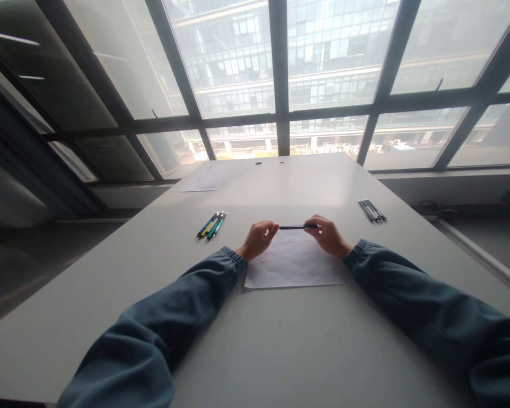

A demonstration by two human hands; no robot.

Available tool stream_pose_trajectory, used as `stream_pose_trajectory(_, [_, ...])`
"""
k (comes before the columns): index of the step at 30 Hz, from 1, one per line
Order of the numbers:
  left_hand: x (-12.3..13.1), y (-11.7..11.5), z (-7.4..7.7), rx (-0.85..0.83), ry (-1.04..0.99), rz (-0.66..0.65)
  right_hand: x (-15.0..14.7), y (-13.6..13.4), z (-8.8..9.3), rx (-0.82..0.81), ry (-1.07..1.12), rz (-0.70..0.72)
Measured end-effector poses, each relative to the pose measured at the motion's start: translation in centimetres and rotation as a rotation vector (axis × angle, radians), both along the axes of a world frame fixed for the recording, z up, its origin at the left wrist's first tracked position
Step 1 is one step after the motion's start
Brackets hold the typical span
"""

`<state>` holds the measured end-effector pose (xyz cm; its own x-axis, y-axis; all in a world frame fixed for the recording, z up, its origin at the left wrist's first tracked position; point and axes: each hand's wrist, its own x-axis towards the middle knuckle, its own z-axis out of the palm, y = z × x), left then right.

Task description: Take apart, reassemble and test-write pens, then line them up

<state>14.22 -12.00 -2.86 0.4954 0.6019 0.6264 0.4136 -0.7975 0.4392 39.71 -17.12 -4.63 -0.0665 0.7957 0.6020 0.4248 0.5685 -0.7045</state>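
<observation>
A thin black pen [292, 227] is held level between both hands, just above a white sheet of paper [293, 266] on the grey table [255, 340]. My left hand [258, 238] pinches the pen's left end with curled fingers. My right hand [328, 234] grips its right end the same way. Both arms wear blue-grey sleeves and rest on the table.
A bunch of coloured pens [211, 225] lies to the left of my hands. A bunch of dark pens [372, 210] lies to the right. Another sheet of paper [204, 182] sits at the far left corner, by the large window [280, 85].
</observation>
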Motion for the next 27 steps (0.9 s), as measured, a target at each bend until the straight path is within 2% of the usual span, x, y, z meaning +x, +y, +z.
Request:
stream_pose_trajectory(10, [-0.26, 0.38, -0.50, -0.093, 0.009, -0.075, -0.07, -0.15, 0.24, -0.005, -0.003, 0.002])
stream_pose_trajectory(18, [-0.36, 0.35, -0.28, -0.142, -0.103, -0.085, 0.00, -0.06, 0.12, 0.001, -0.008, -0.020])
stream_pose_trajectory(22, [-0.08, 0.32, -0.36, -0.054, -0.112, -0.039, -0.05, -0.08, 0.19, -0.002, 0.002, -0.034])
stream_pose_trajectory(27, [0.25, 0.26, -0.42, 0.036, -0.152, -0.045, -0.02, 0.04, 0.05, 0.002, -0.001, -0.039])
